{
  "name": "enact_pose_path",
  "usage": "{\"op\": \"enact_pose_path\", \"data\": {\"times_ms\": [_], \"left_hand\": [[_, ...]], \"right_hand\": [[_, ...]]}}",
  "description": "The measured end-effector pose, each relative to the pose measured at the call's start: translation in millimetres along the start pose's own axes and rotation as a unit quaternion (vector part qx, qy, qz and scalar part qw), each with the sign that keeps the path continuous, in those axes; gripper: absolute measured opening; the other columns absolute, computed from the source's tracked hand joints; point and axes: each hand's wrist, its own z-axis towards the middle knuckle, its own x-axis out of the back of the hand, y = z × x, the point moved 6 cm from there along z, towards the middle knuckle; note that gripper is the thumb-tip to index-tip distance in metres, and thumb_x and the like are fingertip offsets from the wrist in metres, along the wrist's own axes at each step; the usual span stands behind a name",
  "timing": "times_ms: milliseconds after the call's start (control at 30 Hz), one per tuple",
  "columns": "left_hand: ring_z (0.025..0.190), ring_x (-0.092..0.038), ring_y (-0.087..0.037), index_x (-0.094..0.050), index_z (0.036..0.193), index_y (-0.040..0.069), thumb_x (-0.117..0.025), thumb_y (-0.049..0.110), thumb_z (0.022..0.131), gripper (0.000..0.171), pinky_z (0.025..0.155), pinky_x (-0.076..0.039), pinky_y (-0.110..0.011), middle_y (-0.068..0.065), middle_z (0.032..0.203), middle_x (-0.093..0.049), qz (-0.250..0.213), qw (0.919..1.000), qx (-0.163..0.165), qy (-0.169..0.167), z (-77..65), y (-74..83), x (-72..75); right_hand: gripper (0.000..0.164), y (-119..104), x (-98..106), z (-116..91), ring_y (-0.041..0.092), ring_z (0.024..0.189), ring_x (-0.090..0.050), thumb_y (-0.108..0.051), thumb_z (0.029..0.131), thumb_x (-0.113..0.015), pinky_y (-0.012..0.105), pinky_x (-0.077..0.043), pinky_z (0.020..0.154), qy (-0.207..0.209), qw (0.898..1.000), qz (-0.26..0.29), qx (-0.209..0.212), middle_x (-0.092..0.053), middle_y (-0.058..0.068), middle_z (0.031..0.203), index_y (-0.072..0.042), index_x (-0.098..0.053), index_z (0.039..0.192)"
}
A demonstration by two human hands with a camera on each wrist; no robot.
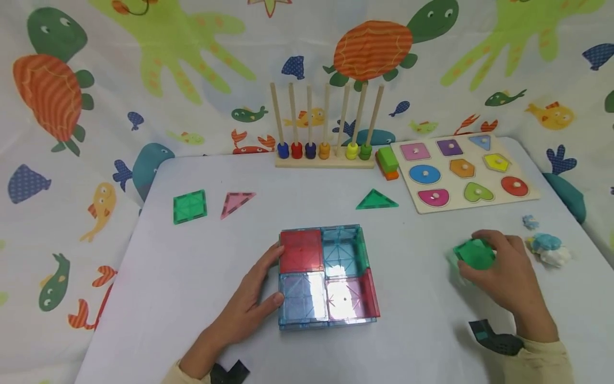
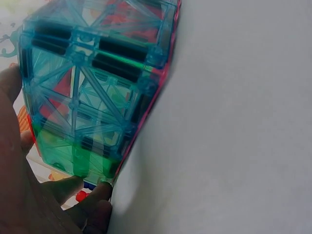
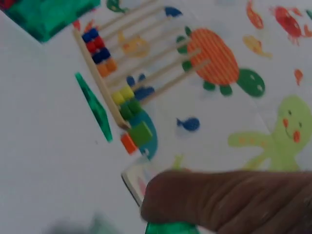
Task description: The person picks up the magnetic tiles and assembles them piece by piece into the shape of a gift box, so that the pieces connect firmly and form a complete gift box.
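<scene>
A low box of translucent magnetic tiles (image 1: 303, 300), mostly blue with red and green ones, sits mid-table. Its upper right square looks uncovered, showing the inside. Against the box's left side rests my left hand (image 1: 242, 306), fingers extended along the wall and thumb near the front. The left wrist view shows the blue side wall (image 2: 78, 97) close up, with fingertips at the far green end. Off to the right, my right hand (image 1: 515, 277) pinches a green magnetic tile (image 1: 476, 254) between thumb and fingers, partly hidden by them. In the right wrist view my thumb (image 3: 190, 197) covers most of that tile.
A green square tile (image 1: 190, 207) and a pink triangle tile (image 1: 236, 203) lie left, a green triangle tile (image 1: 376, 200) behind the box. At the back stand a wooden peg rack (image 1: 324, 163), small blocks (image 1: 387, 160) and a shape puzzle board (image 1: 460, 192). Putty lumps (image 1: 551, 250) lie right.
</scene>
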Motion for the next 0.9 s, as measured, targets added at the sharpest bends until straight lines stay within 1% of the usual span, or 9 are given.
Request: {"op": "enact_pose_path", "data": {"times_ms": [67, 133, 267, 400, 433, 533, 667, 767, 900], "left_hand": [[0.143, -0.016, -0.019, -0.017, 0.151, 0.023, -0.060, 0.026, 0.090, 0.074, 0.110, -0.022, -0.051, 0.004, 0.158, -0.013, 0.001, 1.0000, -0.002, 0.003, -0.8, 0.2, 0.9], [0.144, -0.016, -0.019, -0.018, 0.151, 0.023, -0.060, 0.026, 0.090, 0.074, 0.112, -0.021, -0.046, 0.004, 0.158, -0.013, 0.004, 1.0000, -0.004, 0.006, -1.6, 0.1, 1.6], [0.144, -0.016, -0.019, -0.018, 0.151, 0.023, -0.060, 0.027, 0.090, 0.074, 0.112, -0.022, -0.045, 0.003, 0.157, -0.014, 0.008, 0.9999, -0.008, 0.007, -1.8, -0.1, 1.5], [0.144, -0.015, -0.018, -0.018, 0.151, 0.024, -0.060, 0.029, 0.090, 0.074, 0.107, -0.026, -0.055, 0.004, 0.157, -0.013, 0.008, 0.9999, -0.007, 0.004, -1.5, -0.1, 0.5], [0.144, -0.016, -0.018, -0.018, 0.151, 0.024, -0.060, 0.029, 0.090, 0.074, 0.106, -0.026, -0.057, 0.004, 0.157, -0.013, 0.006, 1.0000, -0.006, 0.003, -1.5, -0.3, -0.4], [0.143, -0.016, -0.018, -0.018, 0.151, 0.025, -0.060, 0.030, 0.090, 0.074, 0.104, -0.027, -0.060, 0.005, 0.157, -0.014, 0.004, 1.0000, -0.004, 0.002, -2.4, -0.6, -2.8], [0.143, -0.016, -0.018, -0.018, 0.151, 0.025, -0.059, 0.030, 0.090, 0.073, 0.105, -0.026, -0.060, 0.005, 0.157, -0.014, 0.007, 1.0000, -0.005, 0.002, -2.5, -0.4, -3.9], [0.143, -0.016, -0.018, -0.018, 0.151, 0.025, -0.059, 0.031, 0.090, 0.073, 0.105, -0.026, -0.060, 0.005, 0.157, -0.014, 0.012, 0.9999, -0.005, 0.002, -1.4, -0.4, -2.2], [0.143, -0.016, -0.017, -0.018, 0.151, 0.026, -0.059, 0.032, 0.090, 0.073, 0.105, -0.027, -0.059, 0.006, 0.157, -0.014, 0.017, 0.9999, 0.000, 0.005, -1.3, -1.1, 0.2]], "right_hand": [[0.068, -31.6, 1.0, 5.9, 0.043, 0.106, -0.041, -0.021, 0.070, -0.082, 0.064, -0.046, 0.074, 0.013, 0.995, 0.034, 0.092, -0.039, 0.024, 0.126, -0.010, -0.050, 0.128], [0.068, -66.1, 0.8, 9.1, 0.034, 0.109, -0.045, -0.017, 0.066, -0.085, 0.060, -0.049, 0.076, 0.010, 0.982, 0.055, 0.179, -0.044, 0.014, 0.126, -0.015, -0.054, 0.127], [0.070, -133.5, -6.4, 8.8, 0.021, 0.117, -0.046, -0.020, 0.063, -0.088, 0.045, -0.054, 0.077, -0.033, 0.944, 0.070, 0.321, -0.048, 0.000, 0.129, -0.023, -0.056, 0.126], [0.065, -185.5, -23.6, 2.2, 0.015, 0.122, -0.042, -0.031, 0.068, -0.085, 0.038, -0.052, 0.084, -0.097, 0.906, 0.060, 0.407, -0.048, -0.005, 0.132, -0.024, -0.057, 0.126], [0.065, -194.2, -29.0, 0.7, 0.015, 0.123, -0.042, -0.033, 0.069, -0.084, 0.038, -0.051, 0.085, -0.108, 0.899, 0.054, 0.420, -0.048, -0.006, 0.132, -0.024, -0.056, 0.127], [0.073, -209.9, -45.4, -1.7, 0.013, 0.122, -0.039, -0.038, 0.069, -0.083, 0.037, -0.049, 0.087, -0.133, 0.893, 0.036, 0.429, -0.047, -0.008, 0.133, -0.026, -0.051, 0.133], [0.088, -215.5, -56.7, -2.2, 0.011, 0.123, -0.038, -0.037, 0.067, -0.084, 0.034, -0.049, 0.087, -0.150, 0.892, 0.045, 0.424, -0.045, -0.009, 0.136, -0.027, -0.039, 0.142], [0.090, -216.1, -59.4, -1.7, 0.011, 0.124, -0.038, -0.037, 0.069, -0.083, 0.035, -0.049, 0.088, -0.154, 0.890, 0.074, 0.423, -0.045, -0.008, 0.136, -0.026, -0.035, 0.144], [0.088, -217.6, -63.7, -0.1, 0.012, 0.123, -0.040, -0.043, 0.071, -0.081, 0.038, -0.049, 0.090, -0.147, 0.891, 0.095, 0.419, -0.047, -0.006, 0.135, -0.025, -0.035, 0.144]]}}
